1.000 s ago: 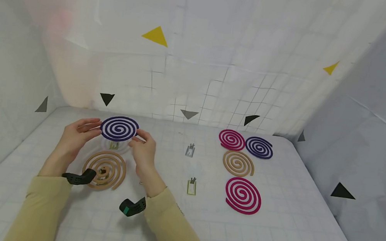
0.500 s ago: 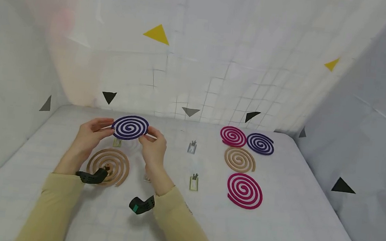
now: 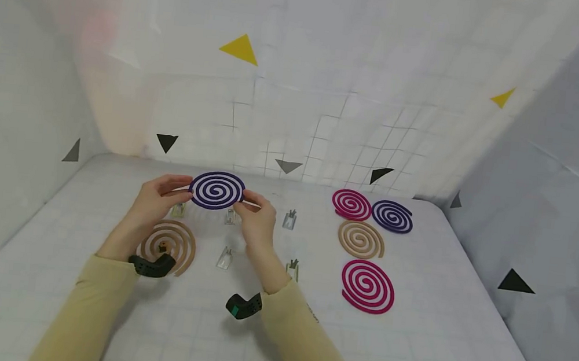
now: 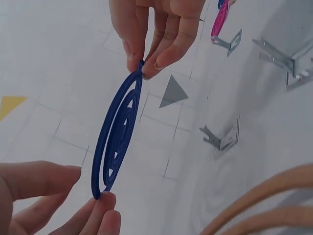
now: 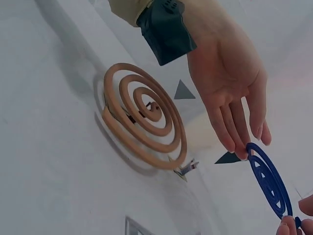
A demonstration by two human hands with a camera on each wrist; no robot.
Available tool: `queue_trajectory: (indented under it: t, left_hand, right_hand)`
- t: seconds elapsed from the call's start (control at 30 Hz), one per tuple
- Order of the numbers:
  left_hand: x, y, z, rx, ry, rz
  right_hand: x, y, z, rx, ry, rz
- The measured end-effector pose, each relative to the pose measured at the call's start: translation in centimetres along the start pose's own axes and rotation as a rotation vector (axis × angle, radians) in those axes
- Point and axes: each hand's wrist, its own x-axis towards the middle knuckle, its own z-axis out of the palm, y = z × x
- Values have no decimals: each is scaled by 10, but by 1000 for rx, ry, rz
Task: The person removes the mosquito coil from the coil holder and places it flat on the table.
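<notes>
A dark blue mosquito coil [image 3: 217, 190] is held level above the table between both hands. My right hand [image 3: 258, 222] pinches its right edge between thumb and fingers. At its left edge, my left hand [image 3: 159, 200] touches the rim with its fingertips, its fingers fairly straight. The left wrist view shows the blue coil [image 4: 117, 132] edge-on, with one left digit apart from it. Beneath the coil stand small metal coil stands, one [image 3: 230, 218] near its right part. A tan mosquito coil [image 5: 146, 117] sits raised on a stand, left of the right forearm.
Further metal stands, such as one at the back [image 3: 290, 220] and one at the front [image 3: 225, 258], stand on the white table [image 3: 409, 355]. Right of them lie pink coils [image 3: 367, 287], a tan coil [image 3: 360, 239] and another blue coil [image 3: 392, 216]. White walls surround the table.
Both hands have moved right together with the blue coil, from above the back-left stand towards the one beside it. The tan coil on its stand and the coils at the right have stayed in place.
</notes>
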Motion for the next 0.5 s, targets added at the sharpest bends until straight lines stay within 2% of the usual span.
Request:
queue_trajectory:
  t: [0.33, 0.5]
  left_hand:
    - [-5, 15, 23, 41, -84, -13]
    - [-8, 20, 43, 72, -147, 27]
  right_hand:
    - [7, -7, -42, 31, -31, -12]
    - [9, -5, -72, 46, -54, 24]
